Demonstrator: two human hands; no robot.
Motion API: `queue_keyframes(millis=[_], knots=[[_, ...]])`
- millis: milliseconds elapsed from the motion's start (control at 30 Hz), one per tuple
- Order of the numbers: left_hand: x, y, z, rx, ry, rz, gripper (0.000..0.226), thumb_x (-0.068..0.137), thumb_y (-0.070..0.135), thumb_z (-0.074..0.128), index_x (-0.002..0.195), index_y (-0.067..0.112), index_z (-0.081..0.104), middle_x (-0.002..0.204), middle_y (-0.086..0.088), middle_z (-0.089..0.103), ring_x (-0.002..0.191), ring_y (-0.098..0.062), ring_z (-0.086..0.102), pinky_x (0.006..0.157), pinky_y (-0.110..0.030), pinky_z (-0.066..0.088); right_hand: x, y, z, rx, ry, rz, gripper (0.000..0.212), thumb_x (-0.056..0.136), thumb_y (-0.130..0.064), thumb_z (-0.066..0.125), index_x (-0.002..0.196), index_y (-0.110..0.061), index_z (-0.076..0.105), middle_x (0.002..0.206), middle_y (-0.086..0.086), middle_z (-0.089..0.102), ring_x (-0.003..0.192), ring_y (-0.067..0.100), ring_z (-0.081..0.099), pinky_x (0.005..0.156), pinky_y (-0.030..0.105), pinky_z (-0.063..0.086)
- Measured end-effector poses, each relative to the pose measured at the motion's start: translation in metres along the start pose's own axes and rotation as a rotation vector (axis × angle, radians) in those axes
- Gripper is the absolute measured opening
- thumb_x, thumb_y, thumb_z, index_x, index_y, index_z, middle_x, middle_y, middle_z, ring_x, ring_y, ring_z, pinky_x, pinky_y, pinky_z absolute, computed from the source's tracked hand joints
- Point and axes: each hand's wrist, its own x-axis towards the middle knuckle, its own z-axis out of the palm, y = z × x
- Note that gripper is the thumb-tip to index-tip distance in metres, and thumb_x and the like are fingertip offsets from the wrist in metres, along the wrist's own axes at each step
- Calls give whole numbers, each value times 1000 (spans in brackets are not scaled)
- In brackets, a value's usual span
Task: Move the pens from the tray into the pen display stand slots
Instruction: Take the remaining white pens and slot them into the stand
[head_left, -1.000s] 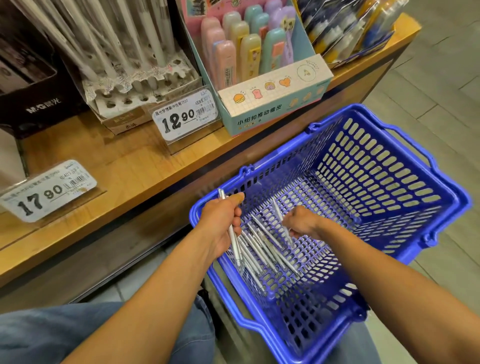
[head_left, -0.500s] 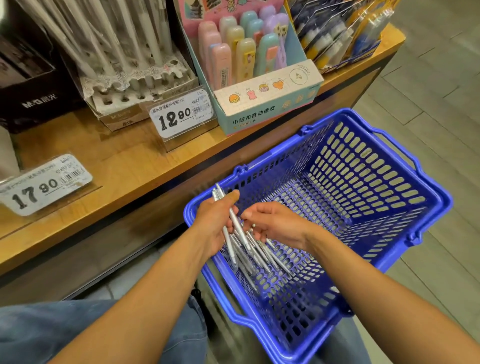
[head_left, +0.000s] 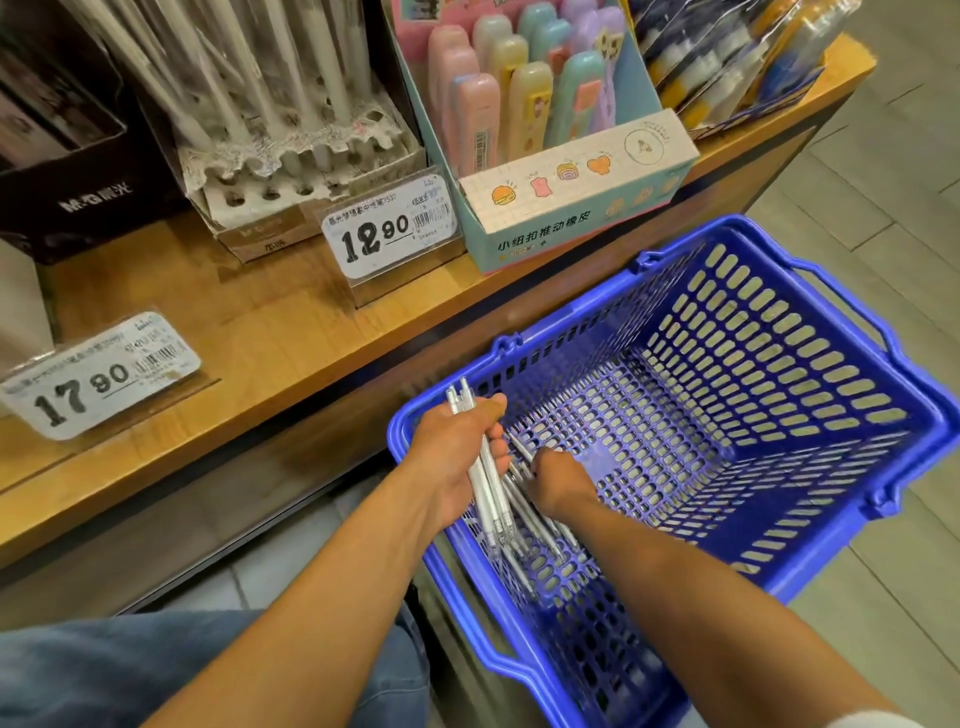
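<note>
pens (head_left: 485, 483) — in left hand (head_left: 457, 457) fingers, over basket (head_left: 810, 551)

The basket (head_left: 810, 447) floor at centre right lies bare and open from above; its walls and handle (head_left: 852, 306) fence the sides. On the shelf (head_left: 270, 332), open wood shows at centre left, flanked by price tags (head_left: 395, 228) and the stand (head_left: 291, 171).

One blue perforated plastic basket (head_left: 779, 415); two white price tags (head_left: 392, 228) on the wooden shelf; one pastel cardboard eraser display box (head_left: 571, 197); slim white pens (head_left: 488, 488) bunched together, exact number cannot be told
</note>
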Motion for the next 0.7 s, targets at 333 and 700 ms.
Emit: queue_keyframes(millis=[333, 700], knots=[[2, 0, 2, -18, 3, -38, 12, 94, 16, 66, 86, 14, 57, 53, 1, 43, 36, -9, 36, 39, -21, 36, -13, -4, -49, 474, 27, -64, 13, 94, -16, 59, 84, -8, 56, 75, 8, 57, 66, 20, 54, 59, 27, 42], [-7, 1, 0, 2, -181, 21, 42, 76, 43, 74, 92, 5, 66, 68, -10, 60, 36, -9, 35, 37, -20, 34, -95, -55, -139, 1260, -190, -360, 8, 92, 0, 57, 86, -6, 57, 70, 14, 59, 53, 14, 52, 54, 24, 43]])
